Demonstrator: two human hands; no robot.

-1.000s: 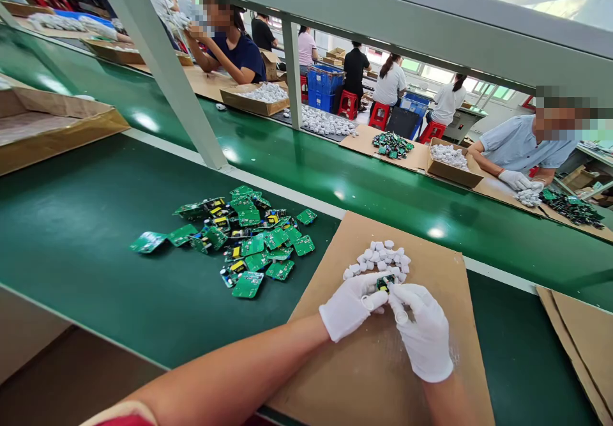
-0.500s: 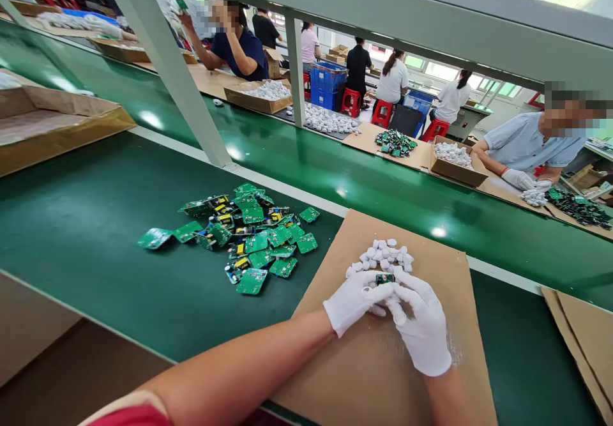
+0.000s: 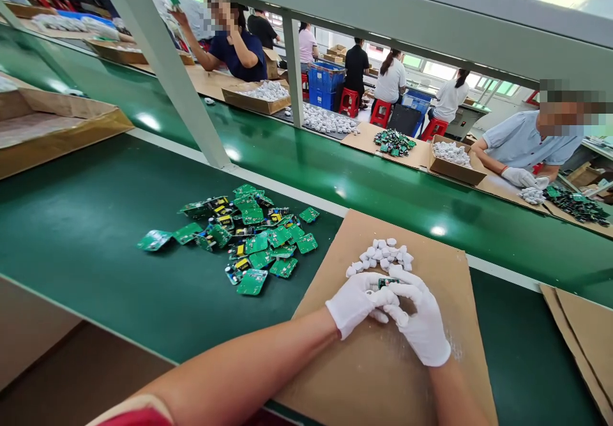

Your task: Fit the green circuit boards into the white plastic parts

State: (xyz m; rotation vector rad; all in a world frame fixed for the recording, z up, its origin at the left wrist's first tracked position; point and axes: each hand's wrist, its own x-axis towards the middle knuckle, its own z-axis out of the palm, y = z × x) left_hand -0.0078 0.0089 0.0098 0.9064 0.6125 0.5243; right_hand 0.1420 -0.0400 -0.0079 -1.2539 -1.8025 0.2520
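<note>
Both my hands wear white gloves and meet over a brown cardboard sheet (image 3: 373, 375). My left hand (image 3: 357, 301) and my right hand (image 3: 421, 320) are closed together on a small green circuit board (image 3: 387, 281) and a white plastic piece. Just beyond my fingers lies a heap of small white plastic parts (image 3: 383, 255). A pile of green circuit boards (image 3: 244, 234) is spread on the green bench to the left.
An open cardboard box (image 3: 48, 132) stands at far left. A grey post (image 3: 167, 75) rises behind the boards. More cardboard (image 3: 579, 336) lies at right. Across the green conveyor (image 3: 383, 190), several people work at boxes of white parts and boards.
My hands have drawn closer together and shifted slightly away from me, pressing the board and white piece together. The person across at left has raised a hand.
</note>
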